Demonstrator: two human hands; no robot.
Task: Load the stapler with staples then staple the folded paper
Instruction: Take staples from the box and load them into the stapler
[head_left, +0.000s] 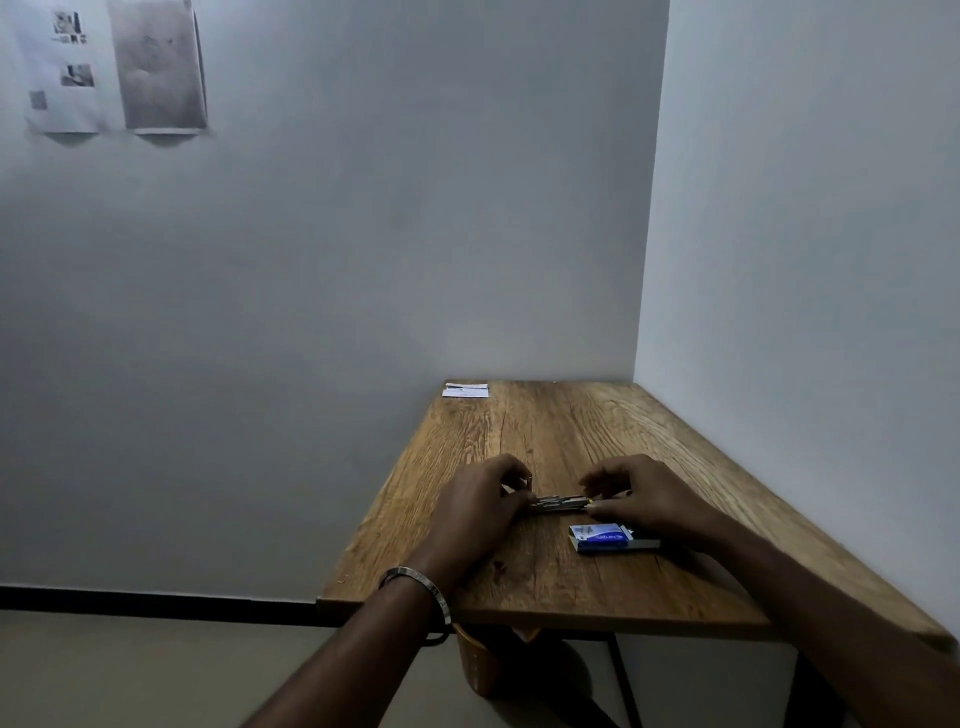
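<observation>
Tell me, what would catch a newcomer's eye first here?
Two bare hands meet mid-table: the left hand and right hand both grip a small metal stapler lying on the wooden table. Just nearer the person lies a blue staple box, and a folded paper waits at the table's far left corner.

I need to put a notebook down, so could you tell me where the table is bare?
Free: between the folded paper and both hands, and the near edge below the staple box. Crowded: around the stapler.
</observation>
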